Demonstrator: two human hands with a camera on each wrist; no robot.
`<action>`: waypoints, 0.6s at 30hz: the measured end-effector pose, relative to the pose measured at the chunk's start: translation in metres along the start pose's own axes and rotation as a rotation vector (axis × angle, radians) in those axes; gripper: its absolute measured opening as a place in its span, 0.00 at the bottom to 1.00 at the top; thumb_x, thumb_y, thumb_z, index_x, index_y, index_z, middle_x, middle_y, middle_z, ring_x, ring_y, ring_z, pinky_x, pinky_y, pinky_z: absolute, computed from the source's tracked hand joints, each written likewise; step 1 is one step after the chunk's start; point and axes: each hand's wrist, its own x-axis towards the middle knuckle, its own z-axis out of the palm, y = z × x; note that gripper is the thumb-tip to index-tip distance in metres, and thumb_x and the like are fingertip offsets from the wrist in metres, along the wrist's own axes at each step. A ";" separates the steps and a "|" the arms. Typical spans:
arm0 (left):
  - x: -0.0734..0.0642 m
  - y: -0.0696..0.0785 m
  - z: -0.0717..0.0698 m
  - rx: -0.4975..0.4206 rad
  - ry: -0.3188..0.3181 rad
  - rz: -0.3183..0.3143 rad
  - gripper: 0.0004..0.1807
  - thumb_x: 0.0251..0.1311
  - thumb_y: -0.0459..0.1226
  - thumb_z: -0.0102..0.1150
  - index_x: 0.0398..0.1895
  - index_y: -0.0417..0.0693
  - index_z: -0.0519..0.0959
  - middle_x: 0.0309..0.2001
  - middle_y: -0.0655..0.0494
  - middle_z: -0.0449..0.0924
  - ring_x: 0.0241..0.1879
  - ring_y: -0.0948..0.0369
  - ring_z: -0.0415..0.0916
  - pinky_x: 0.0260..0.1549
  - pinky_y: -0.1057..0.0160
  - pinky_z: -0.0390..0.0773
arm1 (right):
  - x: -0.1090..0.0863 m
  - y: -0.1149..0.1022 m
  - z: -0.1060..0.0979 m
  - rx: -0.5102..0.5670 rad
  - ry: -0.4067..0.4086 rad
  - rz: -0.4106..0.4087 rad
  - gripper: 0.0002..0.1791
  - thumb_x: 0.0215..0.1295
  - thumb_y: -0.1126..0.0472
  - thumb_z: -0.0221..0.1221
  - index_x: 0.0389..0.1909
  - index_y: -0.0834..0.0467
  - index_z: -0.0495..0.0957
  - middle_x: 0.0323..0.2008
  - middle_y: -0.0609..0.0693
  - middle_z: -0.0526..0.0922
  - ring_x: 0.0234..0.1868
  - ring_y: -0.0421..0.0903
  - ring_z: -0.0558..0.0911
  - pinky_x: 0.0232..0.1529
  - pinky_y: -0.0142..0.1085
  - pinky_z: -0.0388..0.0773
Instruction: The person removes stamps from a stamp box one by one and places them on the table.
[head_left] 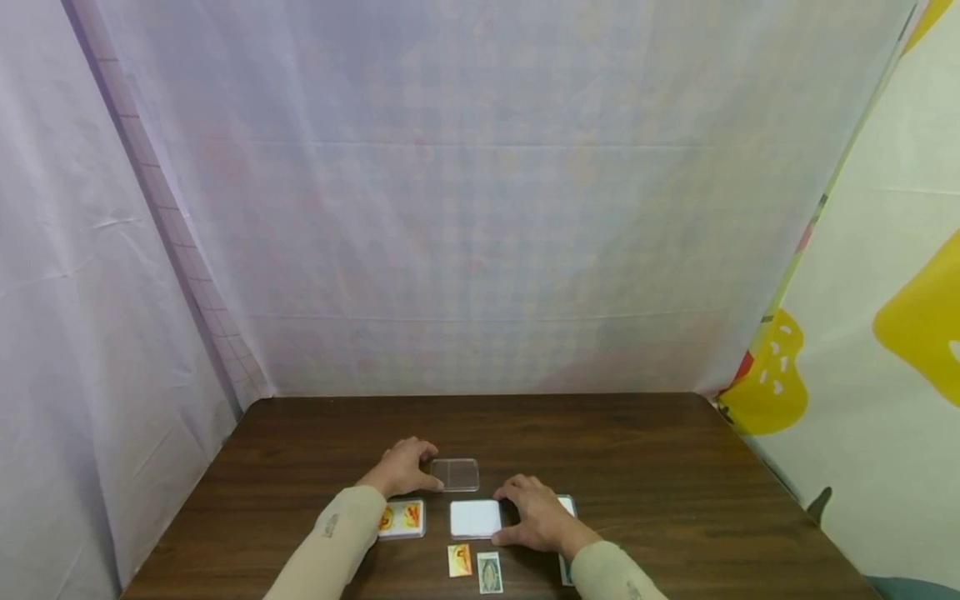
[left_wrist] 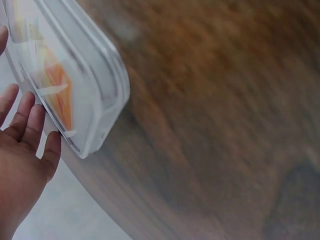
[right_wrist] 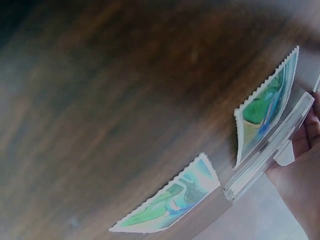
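Observation:
In the head view my left hand (head_left: 405, 468) grips the left end of a clear plastic lid (head_left: 459, 475), thumb by its near corner. My right hand (head_left: 534, 512) spans the right end of a flat case with a white insert (head_left: 474, 519), thumb at the near corner, fingers at the far one. An orange stamp (head_left: 460, 561) and a green-blue stamp (head_left: 490, 573) lie in front of that case. The left wrist view shows the left fingers (left_wrist: 32, 117) behind a clear case (left_wrist: 107, 80) holding orange stamps; the lid is hidden there.
The case with orange stamps (head_left: 412, 518) lies beside my left forearm. Another case (head_left: 567, 503) is partly covered by my right hand, and green stamps (right_wrist: 175, 200) lie near it. A pale curtain (head_left: 480, 250) hangs behind the brown wooden table (head_left: 660, 467).

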 end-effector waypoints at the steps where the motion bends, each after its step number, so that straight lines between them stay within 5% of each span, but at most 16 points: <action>1: 0.000 0.000 0.000 0.004 -0.005 0.002 0.31 0.46 0.43 0.78 0.53 0.38 0.79 0.46 0.48 0.77 0.50 0.48 0.71 0.58 0.38 0.62 | 0.000 0.000 0.000 -0.003 0.000 0.002 0.35 0.50 0.40 0.72 0.53 0.57 0.78 0.53 0.56 0.76 0.56 0.58 0.73 0.57 0.60 0.68; 18: 0.003 0.001 0.004 0.091 -0.051 0.027 0.33 0.45 0.45 0.78 0.52 0.36 0.80 0.46 0.49 0.76 0.50 0.49 0.69 0.53 0.42 0.65 | -0.001 0.003 0.003 -0.003 0.017 -0.008 0.35 0.50 0.39 0.71 0.53 0.57 0.79 0.54 0.56 0.76 0.57 0.58 0.73 0.58 0.60 0.67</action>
